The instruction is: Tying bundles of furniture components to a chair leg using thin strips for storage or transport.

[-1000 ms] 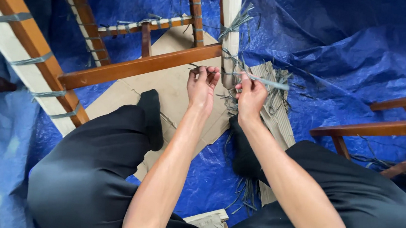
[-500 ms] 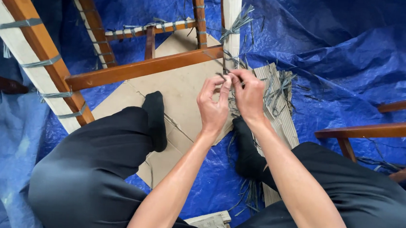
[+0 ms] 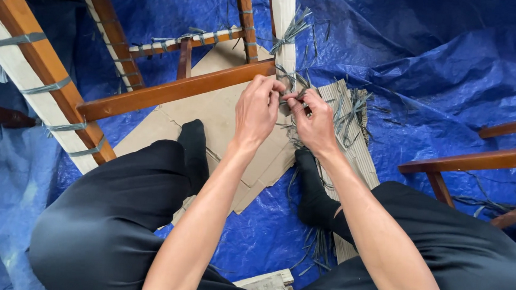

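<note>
Both hands, left hand (image 3: 259,110) and right hand (image 3: 315,121), are pinching one grey flat plastic strap (image 3: 288,98), fingers clamped, beside the brown wooden chair rail (image 3: 177,91). Knotting appears underway; tightening likely needs opposed pulling.

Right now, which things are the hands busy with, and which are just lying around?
Busy with:
left hand
right hand
grey strips
wooden frame

Lying around:
cardboard sheet
blue tarp
other wooden frame
loose strips
</note>
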